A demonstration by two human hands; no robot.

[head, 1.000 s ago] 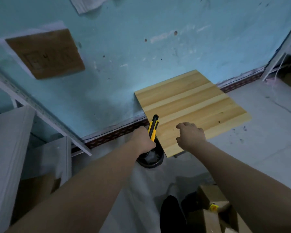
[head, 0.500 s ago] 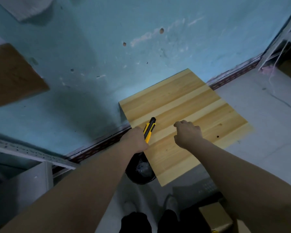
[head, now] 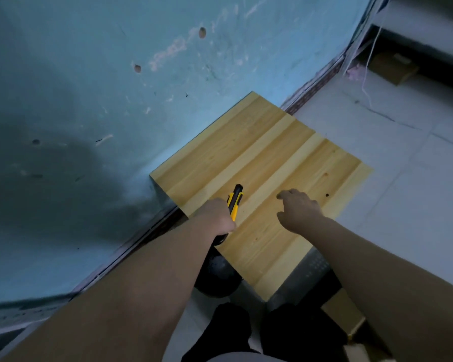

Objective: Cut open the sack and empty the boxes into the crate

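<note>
Item: yellow-and-black utility knife (head: 235, 205), held in the left hand (head: 217, 216), fist closed round the rear of the handle, nose pointing away toward the blue wall (head: 89, 100); whether any blade is out cannot be told. Position: over the near-left part of the wooden bench (head: 272, 158), just inside its left edge. Right hand (head: 297, 210): empty, fingers loosely spread and curled downward, hovering above the middle of the bench, near the knife but apart from it. Bench top: otherwise bare, back-left corner against the wall. Below the left edge: a dark round bin (head: 217, 278) on the floor. Sack: not in view. Boxes: a brown cardboard box (head: 343, 312) shows at the bench's near-right corner, low down, well apart from both hands and partly hidden by the right forearm. Crate: a grey perforated wall (head: 311, 267) under the near edge may be it; uncertain. Handling note, as judgement: the knife looks either about to be set down or just taken up; keep the nose turned away from the free hand, retract the blade before releasing, and lay it well inside the edge so it cannot slide into the bin.
</note>
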